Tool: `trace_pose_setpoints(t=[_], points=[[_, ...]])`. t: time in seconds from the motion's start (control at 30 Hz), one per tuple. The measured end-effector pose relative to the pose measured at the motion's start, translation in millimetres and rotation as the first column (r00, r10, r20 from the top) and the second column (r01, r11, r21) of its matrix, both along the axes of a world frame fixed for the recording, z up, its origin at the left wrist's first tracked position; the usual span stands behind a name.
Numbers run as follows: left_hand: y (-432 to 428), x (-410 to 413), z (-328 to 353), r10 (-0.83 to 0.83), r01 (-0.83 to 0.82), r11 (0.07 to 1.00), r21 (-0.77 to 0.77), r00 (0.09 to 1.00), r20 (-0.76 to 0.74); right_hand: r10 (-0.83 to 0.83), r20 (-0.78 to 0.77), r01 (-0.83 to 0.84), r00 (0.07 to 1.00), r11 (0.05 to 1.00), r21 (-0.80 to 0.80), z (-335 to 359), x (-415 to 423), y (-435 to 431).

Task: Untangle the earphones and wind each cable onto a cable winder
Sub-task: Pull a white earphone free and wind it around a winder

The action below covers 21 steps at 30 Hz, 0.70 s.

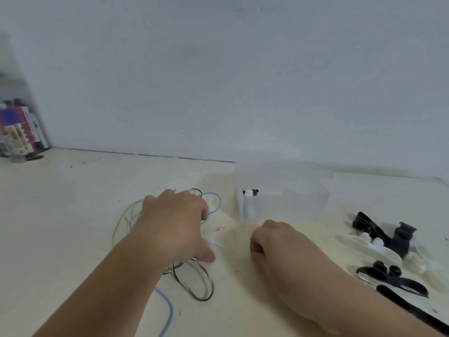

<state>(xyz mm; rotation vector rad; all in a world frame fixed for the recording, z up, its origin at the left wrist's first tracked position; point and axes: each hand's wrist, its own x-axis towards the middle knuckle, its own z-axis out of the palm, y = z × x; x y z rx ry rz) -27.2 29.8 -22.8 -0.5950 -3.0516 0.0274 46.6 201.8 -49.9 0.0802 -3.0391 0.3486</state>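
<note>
Against a pale wall (218, 69), a cream table (60, 203) holds tangled cables (201, 280)

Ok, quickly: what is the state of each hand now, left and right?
Left hand: fingers curled into the tangled earphone cables, apparently gripping them.
Right hand: closed fist on the table, nothing visible in its grip.

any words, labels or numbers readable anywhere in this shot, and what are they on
Nothing here can be read.
Far left, the coloured packs: print too blurred to read.
The wall: faint marks near the top, not legible.
The clear box, the cable winders and the cables: no lettering visible.
</note>
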Motion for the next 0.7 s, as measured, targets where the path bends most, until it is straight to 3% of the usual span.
trace_pose_setpoints(t=[0.07, 0.1, 0.13, 0.2, 0.27, 0.3, 0.33, 0.4, 0.5, 0.57, 0.6, 0.63, 0.7], points=[[0, -3, -1, 0.015, -0.016, 0.999, -0.046, 1.0, -0.012, -0.068, -0.063, 0.052, 0.996, 0.972, -0.227, 6, -1, 12], [-2, -5, -1, 0.03, -0.031, 0.999, -0.039, 1.0, -0.008, -0.095, -0.103, 0.046, 0.99, 0.914, -0.403, 11, 0, 18], [-4, -7, 0, 0.044, -0.044, 0.999, 0.0, 0.999, 0.003, -0.112, -0.125, 0.014, 0.986, 0.796, -0.606, 16, 2, 22], [-10, -10, 3, 0.049, -0.058, 0.981, 0.186, 0.997, 0.055, -0.107, -0.145, -0.094, 0.984, 0.381, -0.92, 27, 7, 29], [-15, -13, 7, 0.032, -0.078, 0.885, 0.46, 0.994, 0.107, -0.067, -0.149, -0.155, 0.986, -0.095, -0.983, 38, 10, 33], [-17, -14, 9, 0.032, -0.091, 0.821, 0.563, 0.993, 0.114, -0.055, -0.157, -0.166, 0.986, -0.273, -0.948, 45, 11, 35], [-20, -15, 10, 0.04, -0.106, 0.767, 0.632, 0.992, 0.118, -0.06, -0.165, -0.176, 0.984, -0.387, -0.905, 50, 12, 39], [-23, -19, 11, 0.076, -0.131, 0.7, 0.702, 0.991, 0.109, -0.074, -0.175, -0.189, 0.982, -0.468, -0.863, 56, 14, 47], [-27, -24, 11, 0.181, -0.204, 0.585, 0.785, 0.976, 0.119, -0.116, -0.152, -0.188, 0.982, -0.448, -0.874, 59, 16, 59], [-30, -28, 11, 0.234, -0.251, 0.524, 0.814, 0.961, 0.146, -0.18, -0.108, -0.157, 0.978, -0.287, -0.945, 58, 17, 64], [-31, -31, 11, 0.242, -0.267, 0.511, 0.817, 0.957, 0.161, -0.207, -0.096, -0.12, 0.974, -0.105, -0.987, 56, 17, 65], [-31, -33, 10, 0.239, -0.277, 0.511, 0.814, 0.955, 0.175, -0.212, -0.089, -0.06, 0.973, 0.141, -0.988, 54, 17, 64], [-29, -34, 7, 0.233, -0.284, 0.555, 0.782, 0.955, 0.182, -0.156, -0.032, 0.079, 0.987, 0.652, -0.754, 49, 18, 55]])
